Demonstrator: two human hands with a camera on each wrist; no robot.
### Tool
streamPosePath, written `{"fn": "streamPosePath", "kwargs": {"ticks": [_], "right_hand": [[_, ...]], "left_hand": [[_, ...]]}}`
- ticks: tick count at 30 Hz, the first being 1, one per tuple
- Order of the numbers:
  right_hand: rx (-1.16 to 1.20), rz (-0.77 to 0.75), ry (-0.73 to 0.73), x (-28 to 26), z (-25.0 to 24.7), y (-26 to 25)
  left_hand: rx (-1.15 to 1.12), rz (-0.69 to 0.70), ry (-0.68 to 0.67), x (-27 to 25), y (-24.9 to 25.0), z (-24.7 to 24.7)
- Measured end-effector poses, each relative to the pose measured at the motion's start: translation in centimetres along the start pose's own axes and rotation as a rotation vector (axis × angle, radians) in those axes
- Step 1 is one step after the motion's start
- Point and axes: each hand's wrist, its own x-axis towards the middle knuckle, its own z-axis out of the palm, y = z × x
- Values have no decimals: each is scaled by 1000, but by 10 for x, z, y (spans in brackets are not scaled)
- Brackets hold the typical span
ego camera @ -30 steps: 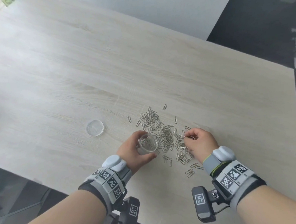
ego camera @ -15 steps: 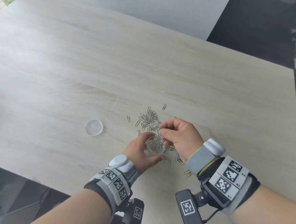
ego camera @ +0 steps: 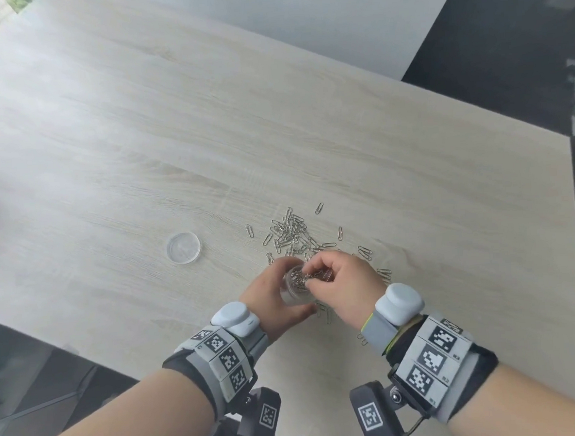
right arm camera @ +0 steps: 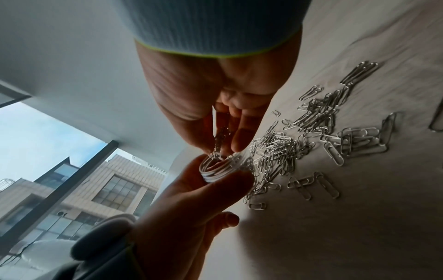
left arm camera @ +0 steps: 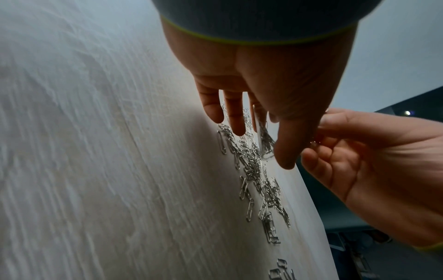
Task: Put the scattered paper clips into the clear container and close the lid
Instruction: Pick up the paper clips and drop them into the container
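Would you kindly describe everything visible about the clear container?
The clear container is a small round jar of transparent plastic with a threaded neck, open, its lid lying apart on the table. The left hand grips it, slightly tilted; the right hand feeds paper clips into its mouth. Some clips already lie inside.

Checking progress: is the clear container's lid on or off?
Off. The lid lies on the table, apart from the container in the left hand.

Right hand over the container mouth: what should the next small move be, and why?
Probably loosen the fingers so the bunch drops in. The right hand pinches a bunch of paper clips right at the open mouth of the clear container, which the left hand holds. Many scattered clips remain on the table, and the lid lies apart.
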Motion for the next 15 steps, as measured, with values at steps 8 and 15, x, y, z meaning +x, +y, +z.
{"fn": "streamPosePath", "kwargs": {"ticks": [8,15], "right_hand": [[-72,-71,-117,-3,-1,-1],[304,53,53,15,-14,6]], "left_hand": [[-24,-4,23,-2,-6,0],[-6,34,146,4,-18,-21]]}}
